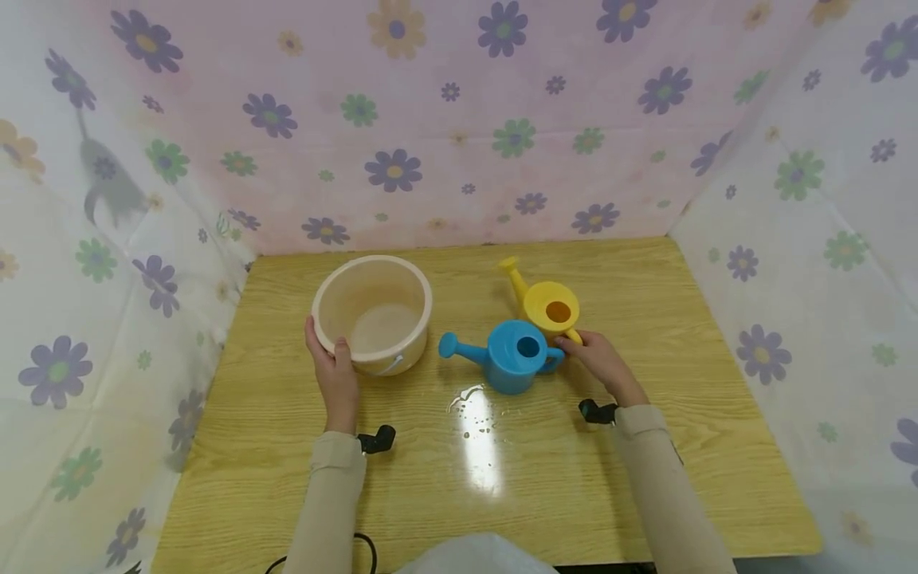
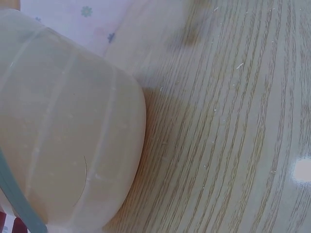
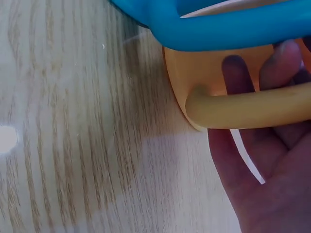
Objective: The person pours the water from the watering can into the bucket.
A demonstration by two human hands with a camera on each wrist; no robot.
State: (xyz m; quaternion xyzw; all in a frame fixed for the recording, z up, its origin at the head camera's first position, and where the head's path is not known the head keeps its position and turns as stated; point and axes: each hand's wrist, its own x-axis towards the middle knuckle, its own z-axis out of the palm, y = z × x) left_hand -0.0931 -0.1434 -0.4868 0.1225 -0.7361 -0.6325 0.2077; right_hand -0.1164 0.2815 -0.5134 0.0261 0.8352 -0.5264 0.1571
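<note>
Gripping the yellow plastic watering can (image 1: pixel 551 307) by its handle mid-counter, the right hand (image 1: pixel 601 363) risks knocking the touching blue can (image 1: pixel 512 356); left-hand fingers (image 1: pixel 331 363) clasp the cream bucket (image 1: pixel 373 312).

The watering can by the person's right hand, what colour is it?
Yellow: the watering can shows best in the head view.

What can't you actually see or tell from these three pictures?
- Left wrist view: the left hand is out of frame; the bucket fills it, its rim cut off.
- Right wrist view: the blue watering can is cropped by the top edge.
- Head view: the right hand hides the yellow watering can handle.
</note>
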